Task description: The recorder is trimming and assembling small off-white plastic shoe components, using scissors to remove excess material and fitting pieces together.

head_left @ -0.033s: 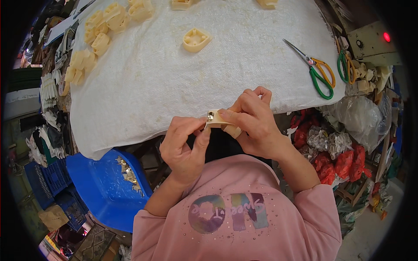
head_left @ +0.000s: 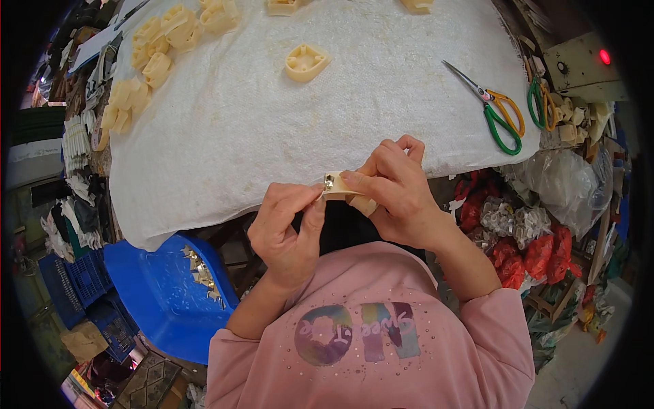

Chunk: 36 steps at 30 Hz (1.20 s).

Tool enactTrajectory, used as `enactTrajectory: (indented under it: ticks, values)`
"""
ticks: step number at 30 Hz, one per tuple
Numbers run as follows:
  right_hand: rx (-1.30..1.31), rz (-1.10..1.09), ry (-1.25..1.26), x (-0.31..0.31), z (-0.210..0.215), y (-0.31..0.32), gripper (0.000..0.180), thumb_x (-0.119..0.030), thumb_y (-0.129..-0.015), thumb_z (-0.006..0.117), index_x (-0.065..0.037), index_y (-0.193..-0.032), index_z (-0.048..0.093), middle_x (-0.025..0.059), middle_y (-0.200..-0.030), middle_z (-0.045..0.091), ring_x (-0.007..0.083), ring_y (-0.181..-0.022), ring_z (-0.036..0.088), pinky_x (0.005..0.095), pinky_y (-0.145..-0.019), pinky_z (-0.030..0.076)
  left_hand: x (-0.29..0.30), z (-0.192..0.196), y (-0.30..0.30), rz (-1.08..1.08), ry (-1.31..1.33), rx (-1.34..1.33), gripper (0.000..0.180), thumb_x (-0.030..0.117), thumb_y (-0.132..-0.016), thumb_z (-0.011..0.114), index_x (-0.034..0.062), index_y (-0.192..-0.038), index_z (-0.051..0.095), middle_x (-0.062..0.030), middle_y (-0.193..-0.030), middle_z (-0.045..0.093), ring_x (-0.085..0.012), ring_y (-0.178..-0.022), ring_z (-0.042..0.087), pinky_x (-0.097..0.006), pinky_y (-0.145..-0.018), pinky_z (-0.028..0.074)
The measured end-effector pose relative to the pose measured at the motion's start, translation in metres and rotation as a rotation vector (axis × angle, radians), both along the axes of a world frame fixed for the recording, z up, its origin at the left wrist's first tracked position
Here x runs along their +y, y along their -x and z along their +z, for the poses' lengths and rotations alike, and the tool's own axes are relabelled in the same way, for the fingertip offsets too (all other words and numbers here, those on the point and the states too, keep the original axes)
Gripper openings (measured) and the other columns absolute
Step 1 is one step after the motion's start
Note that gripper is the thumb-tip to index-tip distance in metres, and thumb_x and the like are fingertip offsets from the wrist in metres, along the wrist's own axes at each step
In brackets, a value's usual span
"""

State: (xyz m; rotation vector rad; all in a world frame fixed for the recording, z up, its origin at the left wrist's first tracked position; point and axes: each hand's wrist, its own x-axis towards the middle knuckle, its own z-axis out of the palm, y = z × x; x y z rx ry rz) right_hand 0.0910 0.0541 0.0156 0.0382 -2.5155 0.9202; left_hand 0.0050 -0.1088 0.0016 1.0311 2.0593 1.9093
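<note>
Both hands are pinching a small cream plastic piece point(head_left: 344, 191) with a metal clip on its end, just off the tabletop's point(head_left: 272, 129) near edge. Left hand point(head_left: 286, 228) fingers are clamped on the clip end, right hand point(head_left: 398, 191) fingers wrap the body. Scissors point(head_left: 494, 109) lie near the right edge, and more cream pieces point(head_left: 146, 61) are piled at the far-left corner.

Clad in a pink top point(head_left: 381, 341) with short sleeves point(head_left: 501, 320), studded multicoloured lettering across the chest, both forearms bare below the sleeves.
</note>
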Motion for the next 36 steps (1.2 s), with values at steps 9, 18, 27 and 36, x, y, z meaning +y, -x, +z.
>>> enactTrajectory:
  ticks: [9,18,27,36]
  values:
    - [-0.17,0.057,-0.041,0.006,0.001,-0.003,0.036,0.001,-0.07,0.063,-0.012,-0.103,0.061,0.0059,-0.079,0.041,0.0212,-0.077,0.045,0.0427,-0.075,0.027,0.008,0.01,0.004,-0.018,-0.012,-0.462,0.005,-0.005,-0.085,0.058,-0.006,-0.087,0.063,-0.0064,-0.077,0.056,-0.0096,-0.062,0.057,-0.022,-0.053,0.052]
    - [-0.14,0.056,-0.008,0.01,-0.01,-0.005,0.034,0.001,-0.069,0.063,-0.01,-0.101,0.061,0.007,-0.079,0.04,0.022,-0.076,0.043,0.0408,-0.076,0.026,0.01,0.013,0.005,-0.055,0.284,0.166,0.006,-0.001,-0.085,0.06,-0.0032,-0.089,0.063,-0.0059,-0.075,0.053,-0.0089,-0.057,0.05,-0.021,-0.05,0.043]
    - [-0.086,0.058,0.182,0.013,-0.018,-0.009,0.037,0.002,-0.066,0.06,-0.011,-0.101,0.062,0.0052,-0.08,0.044,0.0211,-0.077,0.045,0.0374,-0.075,0.025,0.01,-0.009,0.01,-0.203,-0.01,-0.4,0.013,0.006,-0.085,0.066,-0.0018,-0.096,0.066,-0.0024,-0.077,0.056,-0.0086,-0.069,0.05,-0.021,-0.06,0.039]
    - [-0.077,0.105,0.199,0.012,-0.016,-0.008,0.037,0.003,-0.064,0.058,-0.011,-0.098,0.062,0.0052,-0.078,0.045,0.0211,-0.077,0.045,0.0366,-0.074,0.025,0.013,-0.004,0.006,-0.178,0.086,-0.212,0.013,0.012,-0.084,0.069,0.0004,-0.085,0.062,-0.0023,-0.07,0.053,-0.0079,-0.059,0.047,-0.022,-0.053,0.037]
